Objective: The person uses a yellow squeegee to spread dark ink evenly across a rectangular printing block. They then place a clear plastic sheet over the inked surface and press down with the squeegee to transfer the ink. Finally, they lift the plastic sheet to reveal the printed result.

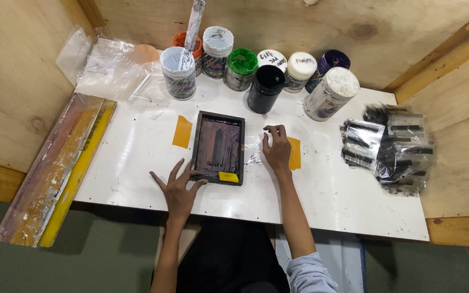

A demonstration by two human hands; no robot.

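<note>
Two hands spread flat, gripping nothing | left hand (178, 187) touches dark-framed printing screen (219, 147) mid-table (137, 146) | right hand (276, 149) presses clear film (253, 151), hard to make out | screen mesh purple-stained, yellow tape at corner

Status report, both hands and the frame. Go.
Left hand flat, fingers spread, on frame's lower left corner. Right hand on clear film beside frame. Nothing in the way.
</note>
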